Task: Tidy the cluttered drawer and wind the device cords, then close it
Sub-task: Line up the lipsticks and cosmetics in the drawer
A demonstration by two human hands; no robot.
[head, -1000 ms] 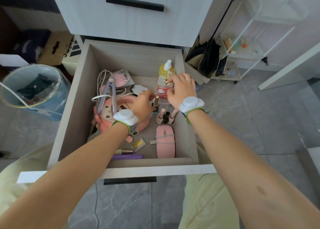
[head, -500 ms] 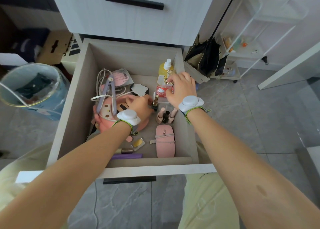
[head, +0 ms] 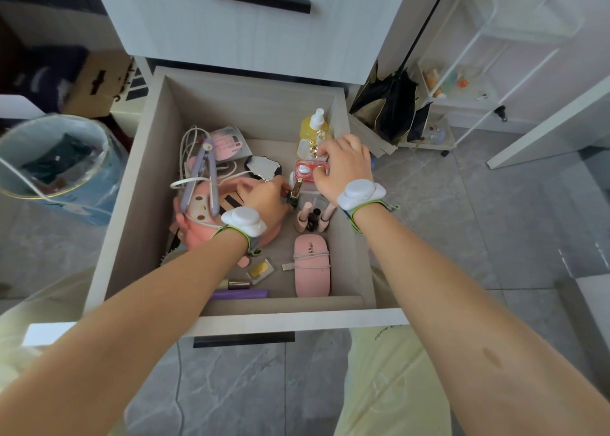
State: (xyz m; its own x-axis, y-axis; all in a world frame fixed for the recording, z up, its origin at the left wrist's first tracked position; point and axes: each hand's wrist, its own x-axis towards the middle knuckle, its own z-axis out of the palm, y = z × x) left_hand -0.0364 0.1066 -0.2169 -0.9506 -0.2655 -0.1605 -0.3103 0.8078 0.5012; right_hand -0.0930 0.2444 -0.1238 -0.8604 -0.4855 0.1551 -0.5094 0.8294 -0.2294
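The drawer [head: 145, 178] is mostly untidy, the cord [head: 182, 145] unwound — our left hand [head: 267, 201] pinches a small bottle [head: 294, 192], our right hand [head: 345, 168] grips a pink case [head: 305, 168].

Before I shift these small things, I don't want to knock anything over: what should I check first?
1. Left hand pinches the small gold-capped dark tube: ok.
2. Right hand on the red clear plastic case, firm grip: cannot tell.
3. Tall yellow spray bottle upright behind the right hand: ok.
4. White cord beside the lilac hair straightener wound: not ok, loose.
5. Pink oval device, cord wrapped round it: ok.
6. Pale wooden drawer open for working: ok.
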